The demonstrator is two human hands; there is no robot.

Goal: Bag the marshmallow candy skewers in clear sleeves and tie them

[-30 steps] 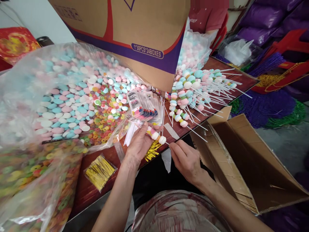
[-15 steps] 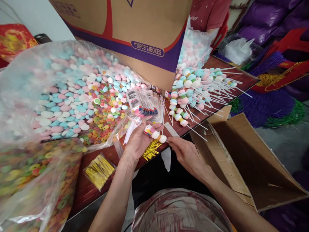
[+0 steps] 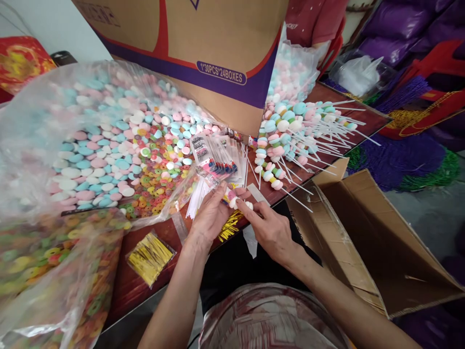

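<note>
My left hand (image 3: 211,215) is closed around a marshmallow skewer (image 3: 233,202), its white and pink pieces lying along the fingers. Printed wrapping shows at the skewer's upper end. At its lower end, my right hand (image 3: 274,230) has its fingers bent around the last white pieces, the index finger lying along them. The stick is hidden by the hands. Just beneath, gold twist ties (image 3: 229,227) lie loose at the table edge. Beyond the left hand are printed clear bags (image 3: 216,157) and white sticks (image 3: 198,199).
A large plastic bag (image 3: 32,121) spills marshmallows (image 3: 98,162) and gummy rings (image 3: 156,186). Finished-looking skewers (image 3: 286,131) pile up at right, beside a tall carton (image 3: 218,106). An open cardboard box (image 3: 385,242) stands below the table edge. A packet of gold ties (image 3: 150,258) lies left. A person (image 3: 314,22) sits opposite.
My right hand has moved up and left, from the skewer's tip onto its lower marshmallows. My left hand has shifted slightly right, and the skewer has moved with it.
</note>
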